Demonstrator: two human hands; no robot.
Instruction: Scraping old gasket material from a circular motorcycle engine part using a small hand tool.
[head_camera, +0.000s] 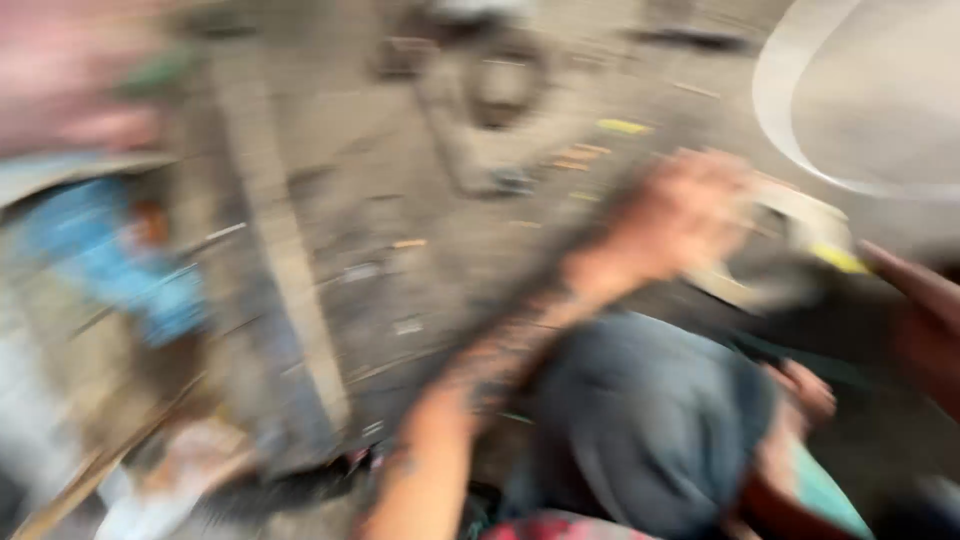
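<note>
The whole view is smeared by motion. My left hand (685, 215) reaches forward and to the right on a dark-marked forearm, close to a blurred white and yellow object (805, 225); whether it grips anything cannot be told. My right hand (800, 392) lies low beside my grey-clothed knee (640, 420), and its fingers are too blurred to read. A dark red-brown arm or sleeve (925, 310) enters from the right edge, and I cannot tell whose it is.
Dusty ground (430, 250) with small scattered bits fills the middle. A pale plank (280, 270) runs down the left, next to a blue shape (110, 260). A large white curved object (860, 100) sits top right, and a dark round thing (500, 85) at the top.
</note>
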